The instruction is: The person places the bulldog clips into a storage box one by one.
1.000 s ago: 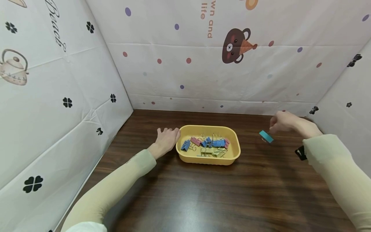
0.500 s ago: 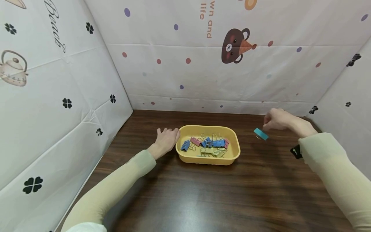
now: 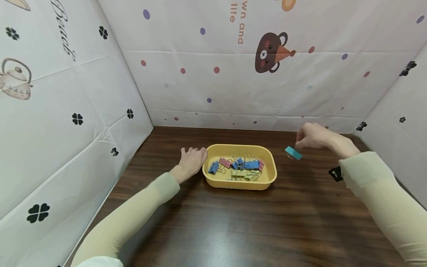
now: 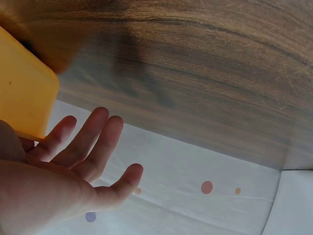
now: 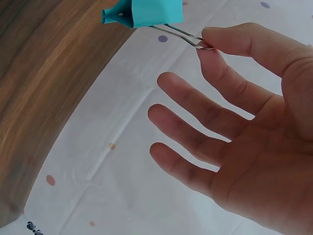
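My right hand point(image 3: 313, 136) hovers above the table's right side, pinching a turquoise binder clip point(image 3: 293, 152) by its wire handle between thumb and index finger. In the right wrist view the clip's turquoise body point(image 5: 157, 11) hangs beyond the fingertips, and the other fingers are spread. My left hand point(image 3: 191, 161) rests at the left end of a yellow plastic tray point(image 3: 238, 184), touching its rim. The left wrist view shows its fingers point(image 4: 88, 139) loosely extended beside the tray's wall; its thumb is mostly hidden. Blue binder clips point(image 3: 251, 165), pink binder clips point(image 3: 225, 162) and yellow-green binder clips point(image 3: 238, 173) lie in the tray.
The tray stands on a dark wooden table point(image 3: 213, 222), towards the back. White printed sheets form a back wall point(image 3: 186, 85) and side walls close around the table. A black strap point(image 3: 335, 173) shows at the right wrist.
My right hand has moved left towards the tray, carrying the turquoise binder clip. The left hand and the tray have stayed where they were.
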`<state>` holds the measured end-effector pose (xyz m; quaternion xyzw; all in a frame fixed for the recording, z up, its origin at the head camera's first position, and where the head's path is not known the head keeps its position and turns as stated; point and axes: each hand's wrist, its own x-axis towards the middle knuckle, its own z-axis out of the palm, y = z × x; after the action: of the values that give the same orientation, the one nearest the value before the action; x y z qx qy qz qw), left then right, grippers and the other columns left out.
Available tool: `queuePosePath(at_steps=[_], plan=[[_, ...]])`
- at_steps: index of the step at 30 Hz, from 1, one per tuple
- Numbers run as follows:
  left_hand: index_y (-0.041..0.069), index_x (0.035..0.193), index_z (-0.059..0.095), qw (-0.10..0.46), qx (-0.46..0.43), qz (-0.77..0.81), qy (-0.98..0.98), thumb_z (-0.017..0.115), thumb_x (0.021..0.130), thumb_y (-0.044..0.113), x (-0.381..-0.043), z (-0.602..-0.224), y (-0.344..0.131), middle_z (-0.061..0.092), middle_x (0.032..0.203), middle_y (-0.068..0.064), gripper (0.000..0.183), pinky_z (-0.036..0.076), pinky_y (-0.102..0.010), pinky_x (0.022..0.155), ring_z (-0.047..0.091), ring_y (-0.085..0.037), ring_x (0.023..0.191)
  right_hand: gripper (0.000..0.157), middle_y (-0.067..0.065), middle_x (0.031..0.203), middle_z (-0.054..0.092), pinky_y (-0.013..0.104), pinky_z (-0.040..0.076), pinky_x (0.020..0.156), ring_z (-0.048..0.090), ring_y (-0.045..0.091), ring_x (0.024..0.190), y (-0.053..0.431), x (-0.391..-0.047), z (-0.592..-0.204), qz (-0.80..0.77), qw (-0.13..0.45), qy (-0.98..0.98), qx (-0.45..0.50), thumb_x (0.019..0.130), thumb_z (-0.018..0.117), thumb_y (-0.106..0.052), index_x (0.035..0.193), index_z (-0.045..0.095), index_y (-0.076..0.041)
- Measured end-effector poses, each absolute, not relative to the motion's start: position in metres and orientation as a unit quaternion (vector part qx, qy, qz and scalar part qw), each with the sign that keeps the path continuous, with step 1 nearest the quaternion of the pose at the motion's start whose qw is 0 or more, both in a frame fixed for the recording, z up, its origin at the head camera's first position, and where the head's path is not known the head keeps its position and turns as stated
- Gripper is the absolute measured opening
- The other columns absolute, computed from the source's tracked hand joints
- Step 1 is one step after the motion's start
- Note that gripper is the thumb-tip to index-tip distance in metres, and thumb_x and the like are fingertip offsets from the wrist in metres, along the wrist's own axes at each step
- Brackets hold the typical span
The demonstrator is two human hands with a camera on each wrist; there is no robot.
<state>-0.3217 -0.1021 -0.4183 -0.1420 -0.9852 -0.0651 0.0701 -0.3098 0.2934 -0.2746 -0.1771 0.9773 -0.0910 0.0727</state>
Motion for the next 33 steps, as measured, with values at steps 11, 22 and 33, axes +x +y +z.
queuePosePath(at_steps=[11, 22, 33], plan=[[0.014, 0.102, 0.059, 0.072, -0.14, -0.068, -0.985, 0.026, 0.106, 0.035, -0.322, -0.418, -0.101, 0.069, 0.097, -0.011, 0.039, 0.034, -0.062, 0.094, 0.059, -0.033, 0.093, 0.014, -0.001, 0.066, 0.062, 0.03, 0.039, 0.057, 0.05, 0.014, 0.061, 0.275, -0.308, -0.269, -0.09, 0.054, 0.976, -0.189, 0.082, 0.068, -0.019, 0.074, 0.068, -0.007], [0.014, 0.101, 0.059, 0.07, -0.138, -0.067, -0.986, 0.027, 0.106, 0.034, -0.322, -0.418, -0.101, 0.069, 0.096, -0.01, 0.038, 0.034, -0.062, 0.094, 0.059, -0.032, 0.093, 0.012, -0.002, 0.065, 0.061, 0.029, 0.041, 0.06, 0.051, 0.014, 0.062, 0.257, -0.306, -0.269, -0.091, 0.034, 0.972, -0.212, 0.079, 0.069, -0.017, 0.072, 0.066, -0.008], [0.014, 0.102, 0.059, 0.072, -0.139, -0.064, -0.986, 0.025, 0.106, 0.035, -0.322, -0.419, -0.101, 0.069, 0.097, -0.011, 0.04, 0.034, -0.062, 0.094, 0.06, -0.032, 0.094, 0.012, 0.001, 0.065, 0.061, 0.028, 0.04, 0.056, 0.05, 0.014, 0.059, 0.238, -0.308, -0.272, -0.103, 0.044, 0.969, -0.218, 0.081, 0.068, -0.015, 0.072, 0.066, -0.007]])
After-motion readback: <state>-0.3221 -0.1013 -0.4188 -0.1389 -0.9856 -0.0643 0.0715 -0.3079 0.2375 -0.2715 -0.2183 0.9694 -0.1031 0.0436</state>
